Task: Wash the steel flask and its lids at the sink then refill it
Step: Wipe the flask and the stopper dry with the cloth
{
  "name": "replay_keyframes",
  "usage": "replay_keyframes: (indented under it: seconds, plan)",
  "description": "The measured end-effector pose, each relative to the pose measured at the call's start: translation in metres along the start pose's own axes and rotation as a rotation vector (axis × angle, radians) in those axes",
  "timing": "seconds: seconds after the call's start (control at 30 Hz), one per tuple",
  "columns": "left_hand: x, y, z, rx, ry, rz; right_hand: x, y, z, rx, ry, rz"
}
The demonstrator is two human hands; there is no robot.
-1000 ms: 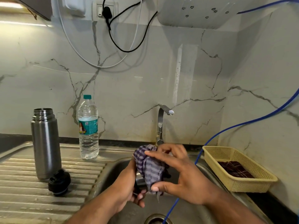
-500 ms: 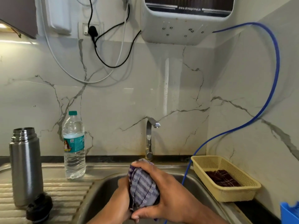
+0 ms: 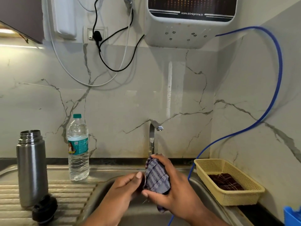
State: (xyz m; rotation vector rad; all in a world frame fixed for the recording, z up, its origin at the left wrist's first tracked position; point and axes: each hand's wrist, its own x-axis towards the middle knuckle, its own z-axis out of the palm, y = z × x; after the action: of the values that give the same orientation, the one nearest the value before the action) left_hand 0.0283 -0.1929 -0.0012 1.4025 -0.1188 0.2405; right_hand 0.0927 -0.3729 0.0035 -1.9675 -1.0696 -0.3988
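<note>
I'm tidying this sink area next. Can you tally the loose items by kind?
Drink containers: 2, flask and bottle
Lids: 1, the lid by the flask
Cloths: 2, checked cloth and dark cloth
Baskets: 1, basket
Total: 6

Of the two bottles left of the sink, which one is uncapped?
The tall steel flask at far left: its threaded mouth is bare, while the clear plastic water bottle wears its teal cap.
</note>
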Motion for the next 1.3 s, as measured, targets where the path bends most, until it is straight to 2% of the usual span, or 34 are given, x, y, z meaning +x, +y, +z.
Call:
replay_keyframes:
  seconds: [0.07,0.27,0.37,0.43,0.5,0.6,0.7,0.77,0.83,0.93,1.03,1.13,1.23,1.3]
  plan:
    - [-0.004,0.0,0.004,-0.098,-0.04,-0.011,0.0,0.001,0.002,0.023,0.043,0.005]
    - [-0.007,-0.006,0.014,-0.073,-0.127,0.066,0.0,0.002,0.012,0.179,0.184,0.093]
    - [-0.007,-0.007,0.014,0.129,-0.132,0.156,0.003,0.0,0.019,0.309,0.247,0.248]
    - [-0.008,-0.007,0.014,0.341,-0.18,0.23,0.002,0.001,0.019,0.441,0.203,0.332]
    - [-0.01,-0.006,0.012,0.427,-0.224,0.24,0.002,0.0,0.016,0.522,0.14,0.398]
    - [-0.01,-0.007,0.01,0.496,-0.248,0.248,0.005,-0.001,0.011,0.407,0.136,0.422]
    - [-0.009,-0.008,0.01,0.508,-0.195,0.229,0.006,-0.004,0.006,0.288,0.042,0.423]
    - [-0.007,-0.008,0.01,0.469,-0.138,0.179,0.004,-0.002,0.006,0.241,-0.051,0.375]
    - [-0.003,-0.01,0.007,0.382,-0.068,0.135,0.002,0.004,0.003,0.165,-0.156,0.235]
    - [0.0,-0.014,0.006,0.107,0.011,0.048,0.003,0.008,-0.009,-0.083,-0.357,0.001]
    - [-0.004,-0.014,0.004,-0.023,0.013,-0.024,0.006,0.003,-0.013,-0.296,-0.354,-0.149]
    - [-0.004,-0.01,0.003,-0.05,-0.049,0.037,0.006,0.005,-0.011,-0.166,-0.209,-0.111]
    - [-0.006,-0.004,0.0,0.148,-0.196,0.192,0.005,0.009,-0.009,0.133,-0.129,0.035]
    - [-0.009,0.002,0.002,0.198,-0.227,0.253,0.003,0.009,-0.007,0.304,-0.138,0.107]
